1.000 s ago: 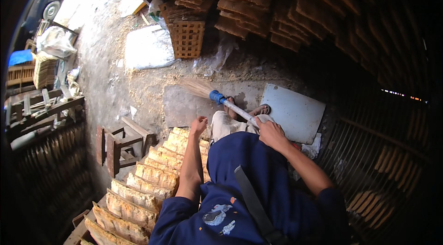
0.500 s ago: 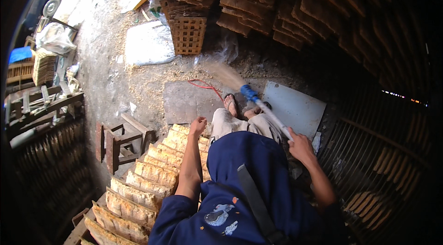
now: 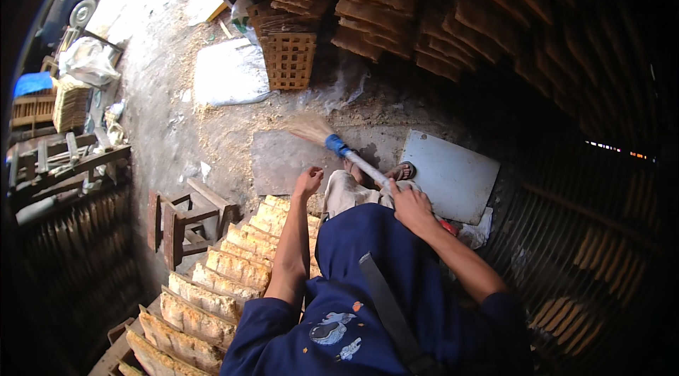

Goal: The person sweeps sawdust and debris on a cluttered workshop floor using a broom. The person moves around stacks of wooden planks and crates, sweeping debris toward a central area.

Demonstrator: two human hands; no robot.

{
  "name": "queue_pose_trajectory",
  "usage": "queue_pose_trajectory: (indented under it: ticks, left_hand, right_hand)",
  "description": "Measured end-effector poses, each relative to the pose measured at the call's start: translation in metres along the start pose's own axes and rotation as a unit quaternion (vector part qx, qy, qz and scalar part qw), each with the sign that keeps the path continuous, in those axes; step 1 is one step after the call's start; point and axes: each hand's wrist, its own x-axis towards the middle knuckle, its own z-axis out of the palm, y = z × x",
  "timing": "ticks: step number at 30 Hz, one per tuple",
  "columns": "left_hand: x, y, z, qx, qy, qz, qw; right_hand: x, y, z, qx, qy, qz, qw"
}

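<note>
A broom (image 3: 368,169) with pale bristles, a blue binding and a whitish handle slants across the floor in front of my feet. Wrapped around its handle is my right hand (image 3: 412,206), close to my waist. The bristles (image 3: 309,127) spread over the upper edge of a grey floor sheet (image 3: 283,164). My left hand (image 3: 309,181) hangs over that sheet's lower right corner, fingers curled in, with nothing visible in them. Below my left forearm stands a row of yellowish, crusty slabs (image 3: 237,266).
A pale board (image 3: 453,174) lies right of my feet, with a red thing (image 3: 447,227) at its lower edge. Wooden stools (image 3: 187,217) stand left. A woven basket (image 3: 291,61) and white sack (image 3: 230,70) are ahead. Slatted racks (image 3: 580,234) line the right; crumbs litter the floor.
The broom head has swung left and toward me, and my right hand has come inward to my waist. The red string seen on the grey sheet no longer shows there.
</note>
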Motion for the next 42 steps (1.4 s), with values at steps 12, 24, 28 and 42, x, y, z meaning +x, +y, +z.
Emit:
queue_pose_trajectory:
  ticks: [12, 24, 28, 42]
  left_hand:
    - [-0.063, -0.075, -0.003, -0.058, 0.021, -0.148, 0.987]
    - [-0.056, -0.048, 0.041, 0.146, 0.071, -0.038, 0.986]
    - [-0.052, -0.019, 0.008, 0.02, 0.039, -0.086, 0.995]
    - [-0.037, -0.033, -0.094, -0.174, 0.057, -0.117, 0.976]
  right_hand:
    - [-0.027, 0.067, 0.016, 0.145, 0.008, 0.027, 0.989]
    - [-0.133, 0.17, 0.044, 0.027, -0.04, 0.314, 0.948]
    - [-0.096, 0.15, 0.072, 0.002, -0.03, 0.261, 0.965]
    - [0.057, -0.069, -0.046, -0.006, -0.044, -0.015, 0.999]
